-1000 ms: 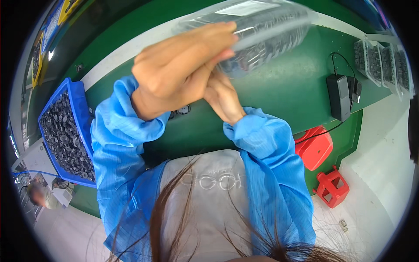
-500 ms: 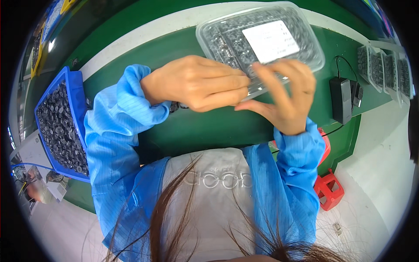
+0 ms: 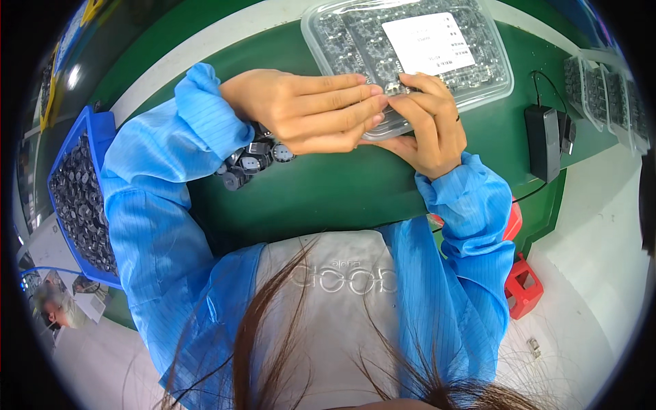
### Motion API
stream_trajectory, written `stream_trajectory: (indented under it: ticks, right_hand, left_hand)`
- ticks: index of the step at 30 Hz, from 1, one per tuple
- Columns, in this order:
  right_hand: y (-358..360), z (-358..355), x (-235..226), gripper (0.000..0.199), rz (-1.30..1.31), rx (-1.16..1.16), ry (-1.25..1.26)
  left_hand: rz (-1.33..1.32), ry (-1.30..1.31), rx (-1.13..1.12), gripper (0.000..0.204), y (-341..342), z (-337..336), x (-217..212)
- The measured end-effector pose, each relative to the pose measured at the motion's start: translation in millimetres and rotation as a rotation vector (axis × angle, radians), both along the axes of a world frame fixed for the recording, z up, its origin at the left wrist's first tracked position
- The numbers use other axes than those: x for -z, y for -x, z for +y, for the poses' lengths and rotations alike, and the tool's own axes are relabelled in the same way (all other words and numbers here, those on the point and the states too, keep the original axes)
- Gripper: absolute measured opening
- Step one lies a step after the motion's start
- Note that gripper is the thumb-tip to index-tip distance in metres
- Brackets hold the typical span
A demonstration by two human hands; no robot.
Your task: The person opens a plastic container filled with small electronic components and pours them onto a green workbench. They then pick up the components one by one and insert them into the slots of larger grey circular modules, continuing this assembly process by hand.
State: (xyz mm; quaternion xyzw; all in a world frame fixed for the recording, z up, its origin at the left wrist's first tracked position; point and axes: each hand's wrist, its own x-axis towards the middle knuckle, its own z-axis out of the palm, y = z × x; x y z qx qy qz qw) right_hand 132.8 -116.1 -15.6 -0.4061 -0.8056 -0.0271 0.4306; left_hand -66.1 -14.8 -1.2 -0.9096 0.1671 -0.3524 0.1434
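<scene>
A clear plastic container (image 3: pixel 508 76) lies on the green work surface, full of small dark parts and bearing a white label (image 3: pixel 427 42) on top. Over its near left rim, my left hand (image 3: pixel 307 113) has its fingers long and pressed together, their tips meeting my other hand; its thumb is hidden. Bent fingers of my right hand (image 3: pixel 432 126) rest on the container's near edge, with the thumb below. What lies between the fingertips is hidden. Loose round black parts (image 3: pixel 249 160) sit beside my left wrist, partly covered by the sleeve.
A blue bin (image 3: pixel 102 126) piled with black round parts stands at the left. To the right are a black power adapter (image 3: pixel 542 143) with a cable and several clear boxes of parts (image 3: pixel 594 96). A red stool (image 3: pixel 525 287) is below. Part of a person (image 3: pixel 55 304) shows at far left.
Both hands and the container have shifted slightly away from me. My right fingers, spread before, have curled onto the near edge. The loose black parts have come into fuller view.
</scene>
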Motion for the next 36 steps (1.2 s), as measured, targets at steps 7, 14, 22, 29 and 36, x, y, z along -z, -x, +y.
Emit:
stream_trajectory:
  ticks: [7,14,22,29,36]
  right_hand:
    - [-3,3,0,0.031,-0.040,-0.064,-0.087]
    - [-6,5,0,0.031,-0.033,-0.106,-0.073]
    - [-7,9,0,0.037,0.002,-0.163,-0.092]
    - [-5,10,2,0.041,0.021,-0.159,-0.112]
    - [20,-7,-7,0.028,-0.060,0.078,-0.087]
  left_hand:
    - [0.133,-0.010,0.003,0.017,1,-2,-20]
    - [0.050,0.024,0.126,0.008,-8,10,-10]
    - [0.121,-0.046,0.150,0.016,-4,17,-15]
    - [0.085,-0.056,0.058,0.013,-2,13,-17]
    - [-0.033,-0.133,0.088,0.012,-15,10,-5]
